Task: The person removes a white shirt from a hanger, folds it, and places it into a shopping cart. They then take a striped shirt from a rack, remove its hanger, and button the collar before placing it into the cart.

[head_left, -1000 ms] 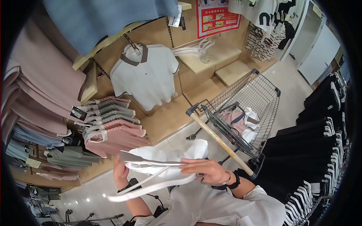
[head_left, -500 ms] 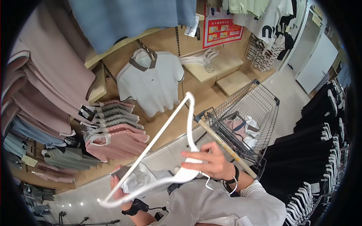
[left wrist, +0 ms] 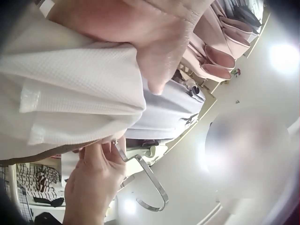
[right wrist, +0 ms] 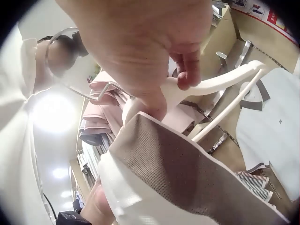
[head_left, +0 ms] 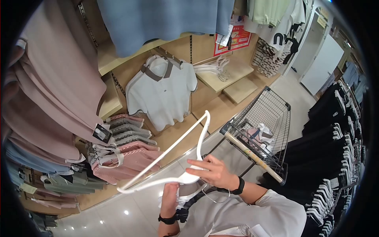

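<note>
Right hand (head_left: 216, 173) pinches the white plastic hanger (head_left: 189, 179) centrally, probably for balance; left hand (head_left: 169, 197), below, grips the brown-collared white knit shirt (right wrist: 168, 166).

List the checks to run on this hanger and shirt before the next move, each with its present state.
1. Right hand on the white hanger: ok, gripping it near its metal hook.
2. Left hand on the white shirt: ok, holding the fabric.
3. Hanger's arms and bar bare: ok, no cloth hangs on them.
4. Hook free: ok, nothing is visibly caught on it.
5. Shirt smooth: not ok, it lies in folds.
6. Brown collar spread: cannot tell, only part shows.
</note>
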The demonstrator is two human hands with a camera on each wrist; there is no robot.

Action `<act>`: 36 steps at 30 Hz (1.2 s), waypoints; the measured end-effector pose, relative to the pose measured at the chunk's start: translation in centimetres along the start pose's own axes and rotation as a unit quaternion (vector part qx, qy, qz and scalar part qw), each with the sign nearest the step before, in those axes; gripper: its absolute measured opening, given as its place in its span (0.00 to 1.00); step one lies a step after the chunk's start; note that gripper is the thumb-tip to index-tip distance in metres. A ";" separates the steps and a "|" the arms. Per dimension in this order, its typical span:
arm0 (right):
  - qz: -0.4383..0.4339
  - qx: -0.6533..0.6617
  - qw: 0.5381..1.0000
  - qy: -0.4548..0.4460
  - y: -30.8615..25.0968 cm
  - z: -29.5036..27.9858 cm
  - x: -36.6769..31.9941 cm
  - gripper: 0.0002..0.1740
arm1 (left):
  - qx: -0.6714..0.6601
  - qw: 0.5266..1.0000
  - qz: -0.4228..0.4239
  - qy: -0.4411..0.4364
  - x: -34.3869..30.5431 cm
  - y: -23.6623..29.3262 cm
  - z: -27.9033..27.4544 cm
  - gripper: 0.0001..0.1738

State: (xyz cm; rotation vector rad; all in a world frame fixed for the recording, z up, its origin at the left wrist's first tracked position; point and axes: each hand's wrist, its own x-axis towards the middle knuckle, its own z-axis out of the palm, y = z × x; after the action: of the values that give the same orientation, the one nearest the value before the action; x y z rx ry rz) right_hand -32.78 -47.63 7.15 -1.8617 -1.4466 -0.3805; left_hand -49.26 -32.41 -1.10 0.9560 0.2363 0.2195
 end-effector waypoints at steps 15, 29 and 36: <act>0.466 0.497 0.727 -0.087 2.1 3.8 -2.5 0.20 | -0.147 0.948 -0.141 0.246 1.8 1.6 -1.7 0.23; 0.521 0.603 0.575 -0.187 5.9 -0.4 -3.3 0.17 | 0.005 0.964 -0.104 0.246 6.9 0.6 -1.1 0.25; 0.547 0.508 0.661 -0.070 10.2 -9.6 -1.9 0.15 | 0.184 0.981 -0.061 -0.003 8.3 1.3 -1.3 0.20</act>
State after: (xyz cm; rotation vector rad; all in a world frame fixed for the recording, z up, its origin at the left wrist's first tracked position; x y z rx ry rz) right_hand -22.06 -56.71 8.79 -1.3863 -0.1751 0.9999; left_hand -41.83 -28.29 -1.64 1.3036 0.3368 0.0592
